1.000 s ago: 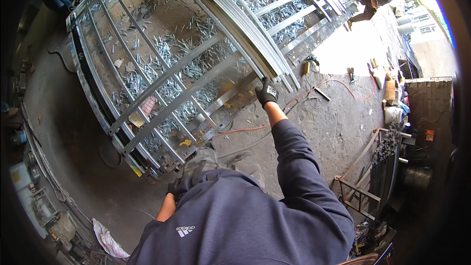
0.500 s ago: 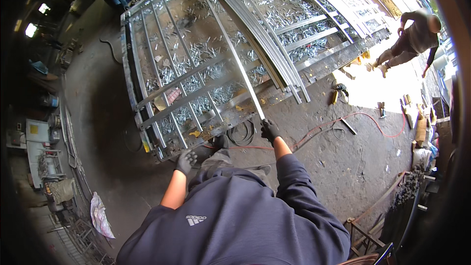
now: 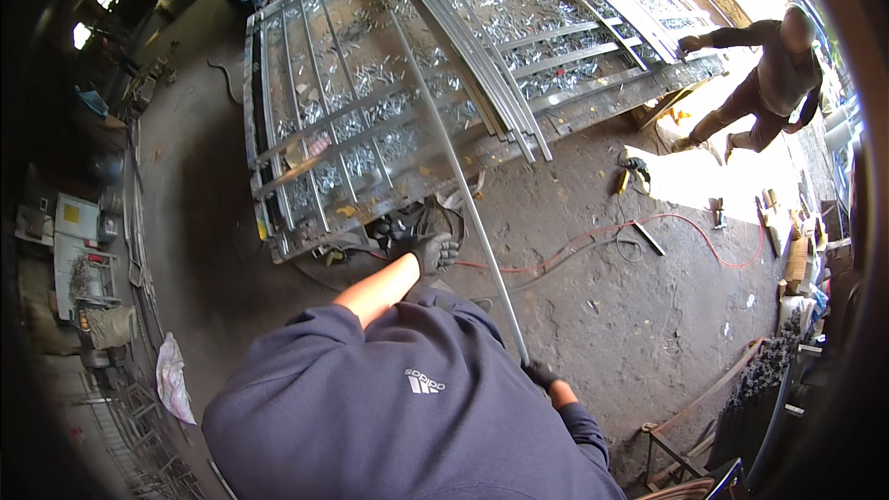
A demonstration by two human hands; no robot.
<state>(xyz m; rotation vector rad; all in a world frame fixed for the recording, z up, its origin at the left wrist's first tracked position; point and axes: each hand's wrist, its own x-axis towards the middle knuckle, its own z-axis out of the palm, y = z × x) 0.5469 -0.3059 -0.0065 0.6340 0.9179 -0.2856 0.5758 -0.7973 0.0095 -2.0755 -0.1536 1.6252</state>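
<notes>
A long thin grey metal bar (image 3: 460, 176) runs from the big metal gate frame (image 3: 370, 120) down toward me. My right hand (image 3: 540, 374), in a dark glove, grips the bar's near end close to my body. My left hand (image 3: 432, 251), also gloved, hangs over the floor just left of the bar, near the frame's front edge; its fingers look curled, and I see nothing in it. A bundle of similar bars (image 3: 482, 65) lies across the frame.
A red cable (image 3: 648, 231) snakes over the concrete floor, with a power tool (image 3: 628, 171) and small scraps nearby. Another person (image 3: 759, 74) bends at the frame's far right corner. Machines and shelves (image 3: 79, 259) line the left wall; a metal stand (image 3: 685, 444) sits at lower right.
My right hand has pulled the bar back toward my body, sliding it off the frame. My view has shifted, and the other person has stepped closer to the frame's corner.
</notes>
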